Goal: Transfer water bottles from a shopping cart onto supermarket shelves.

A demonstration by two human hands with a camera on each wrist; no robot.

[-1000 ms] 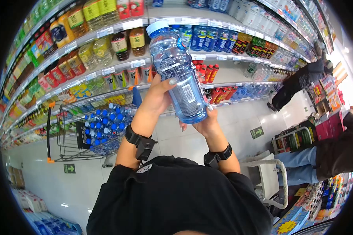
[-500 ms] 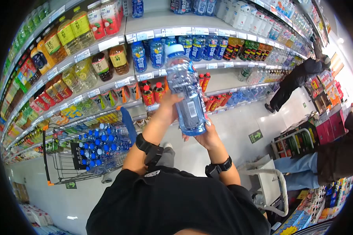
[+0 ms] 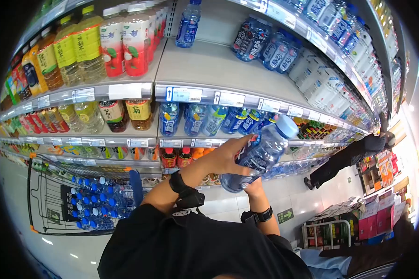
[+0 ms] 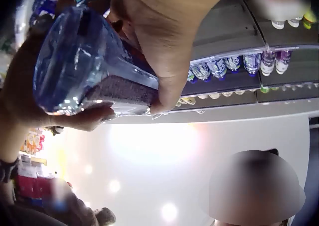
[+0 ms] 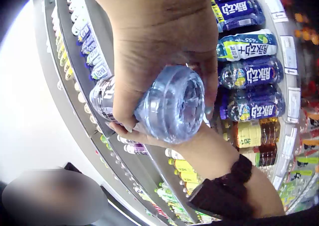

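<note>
A large, clear-blue drink bottle [image 3: 265, 151] with a pale blue cap and a dark printed label is held in front of the shelves, tilted with its cap up and to the right. My left hand [image 3: 228, 157] grips it around the label, thumb across the near side. Lower down, my right hand [image 3: 253, 187] holds it near the base, mostly hidden behind the bottle in the head view. In the right wrist view, the fingers and thumb of the right hand [image 5: 159, 36] curl round the bottle's lower end [image 5: 172, 104]. The left wrist view shows both hands on the bottle [image 4: 94, 76].
Ahead, an upper shelf [image 3: 200, 65] holds a few blue bottles and white-capped red-and-white bottles [image 3: 135, 42]. Price tags [image 3: 186, 95] line its edge. A shopping cart [image 3: 46, 223] with many blue-capped bottles stands at left. A person in dark clothes [image 3: 347, 156] is at right.
The bottle has swung from nearly upright to tilted rightward, with both hands still on it. The view has moved closer to the upper shelf, and the cart sits further left and lower.
</note>
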